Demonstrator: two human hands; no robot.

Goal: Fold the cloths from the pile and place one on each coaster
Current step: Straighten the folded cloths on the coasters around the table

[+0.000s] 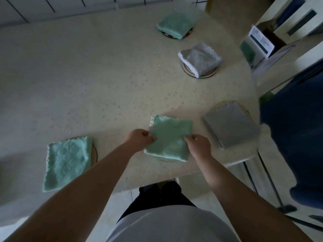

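Note:
A folded green cloth (pixel 169 137) lies near the table's front edge, over a coaster whose rim (pixel 161 159) barely shows beneath it. My left hand (pixel 139 139) pinches its left edge and my right hand (pixel 199 145) grips its right edge. To the left, another folded green cloth (pixel 67 162) covers a coaster (pixel 94 152). To the right a folded grey cloth (pixel 231 126) rests on a coaster (pixel 222 103). Farther back, a grey cloth (pixel 201 59) sits on a round coaster (pixel 208 75), and a green cloth (pixel 175 25) on a dark coaster (pixel 187 34).
The pale speckled table (pixel 87 75) curves away at the right. Beyond its right edge hang a dark blue cloth (pixel 295 137) on a chair frame and an open cardboard box (pixel 258 42). A tiled wall runs behind the table.

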